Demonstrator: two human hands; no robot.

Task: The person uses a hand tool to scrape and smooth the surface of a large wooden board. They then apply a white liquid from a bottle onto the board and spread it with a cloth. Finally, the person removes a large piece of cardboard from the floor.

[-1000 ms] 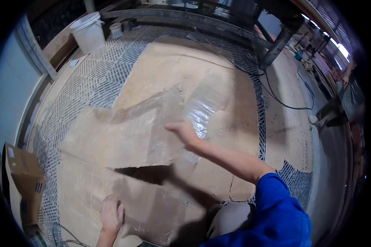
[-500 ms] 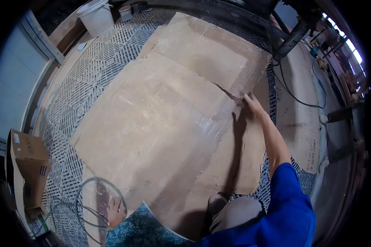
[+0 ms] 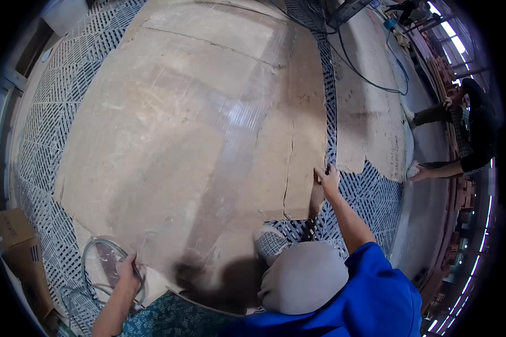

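Note:
Large worn cardboard sheets lie over a slatted grey mat, overlapping, with ragged tears and a shiny strip of tape. At the right edge of the cardboard is my right hand, its fingers spread apart and holding nothing visible. Down at the near left corner, my left hand has its fingers curled around a loop of thin grey-green hose. Part of the loop is hidden behind that hand. My bent knee in grey trousers and one shoe are between my arms.
The slatted mat shows along both sides. An open cardboard box stands at left, a white bucket at the far left. At right, another person crouches by a second cardboard sheet. A dark cable lies across it.
My right hand has left the torn edge and come nearer along the cardboard's right side. My left hand has gone from lying flat to curling around the hose. The view has shifted right.

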